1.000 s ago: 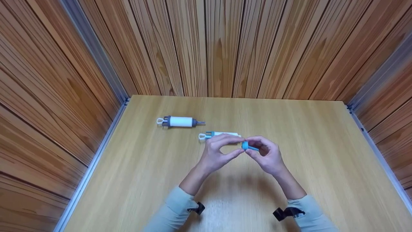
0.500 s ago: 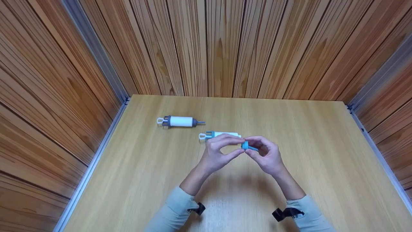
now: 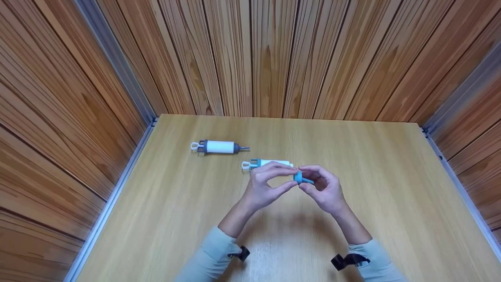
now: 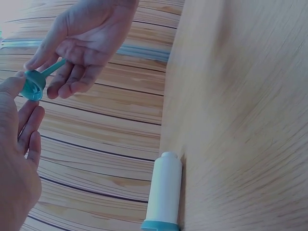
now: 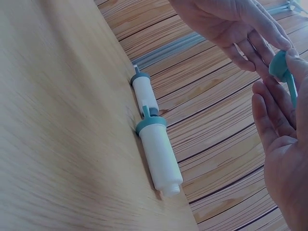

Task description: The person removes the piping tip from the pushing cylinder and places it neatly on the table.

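Observation:
Above the table, my left hand [image 3: 266, 188] and right hand [image 3: 327, 192] meet fingertip to fingertip around a small teal nozzle cap [image 3: 298, 178]. Each hand pinches the cap's round base between thumb and finger. Its thin spout points toward the right palm, and the left wrist view shows the hollow inside of the cap [image 4: 33, 84]. Just beyond the left hand lies a large white toy syringe [image 5: 159, 154] with a teal collar and a pale loop handle. Its bare threaded tip shows in the right wrist view; the left fingers partly cover its barrel from above.
Farther back and left lies a second white syringe [image 3: 220, 147], with dark grey collar, grey nozzle and loop handle. Wood-panelled walls [image 3: 266, 58] and metal rails [image 3: 113, 205] border the wooden table [image 3: 156, 219]. Black camera mounts sit on both wrists.
The teal nozzle cap has turned slightly between the fingertips. Both hands stay nearly in place, and the two syringes have not moved.

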The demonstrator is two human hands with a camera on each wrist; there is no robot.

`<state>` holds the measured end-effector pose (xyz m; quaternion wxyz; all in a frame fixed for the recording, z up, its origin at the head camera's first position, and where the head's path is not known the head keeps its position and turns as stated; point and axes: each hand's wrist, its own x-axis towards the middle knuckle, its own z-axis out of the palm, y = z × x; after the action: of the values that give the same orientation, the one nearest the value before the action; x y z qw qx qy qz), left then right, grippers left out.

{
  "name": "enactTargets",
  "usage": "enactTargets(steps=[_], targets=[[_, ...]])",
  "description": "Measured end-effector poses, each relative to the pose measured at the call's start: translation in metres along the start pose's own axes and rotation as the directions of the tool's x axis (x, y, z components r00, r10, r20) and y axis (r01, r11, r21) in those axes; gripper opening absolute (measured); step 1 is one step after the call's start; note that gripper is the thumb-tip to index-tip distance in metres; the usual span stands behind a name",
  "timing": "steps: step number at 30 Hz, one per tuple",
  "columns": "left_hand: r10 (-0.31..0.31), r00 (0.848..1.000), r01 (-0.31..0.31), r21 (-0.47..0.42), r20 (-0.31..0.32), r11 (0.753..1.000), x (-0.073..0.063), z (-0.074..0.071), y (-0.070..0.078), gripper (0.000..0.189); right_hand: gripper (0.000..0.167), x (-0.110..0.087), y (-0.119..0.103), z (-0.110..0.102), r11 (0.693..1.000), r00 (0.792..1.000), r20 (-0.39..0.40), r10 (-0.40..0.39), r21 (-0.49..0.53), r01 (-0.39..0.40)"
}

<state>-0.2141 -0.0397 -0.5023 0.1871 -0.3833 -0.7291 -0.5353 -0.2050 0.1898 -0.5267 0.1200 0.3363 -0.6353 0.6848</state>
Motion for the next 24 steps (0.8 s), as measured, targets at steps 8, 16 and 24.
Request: enactTargets(steps=[8, 16, 24], targets=[[-0.037, 0.999, 0.037, -0.008, -0.008, 0.999, -0.0006, -0.0083, 0.0027, 0.030, 0.045, -0.0028, -0.0030, -0.0075, 1.000, 1.000, -0.019, -0.010, -0.009, 0.009], [-0.013, 1.000, 0.013, -0.004, -0.027, 1.000, -0.0003, -0.0089, 0.0015, 0.028, 0.041, -0.0035, -0.0055, -0.0070, 1.000, 0.998, -0.070, 0.004, -0.024, -0.006], [-0.005, 1.000, 0.005, 0.011, -0.015, 1.000, -0.0021, -0.0089, 0.0008, 0.030, 0.028, -0.0034, -0.0056, -0.0079, 0.998, 0.997, -0.072, -0.008, -0.061, 0.004]])
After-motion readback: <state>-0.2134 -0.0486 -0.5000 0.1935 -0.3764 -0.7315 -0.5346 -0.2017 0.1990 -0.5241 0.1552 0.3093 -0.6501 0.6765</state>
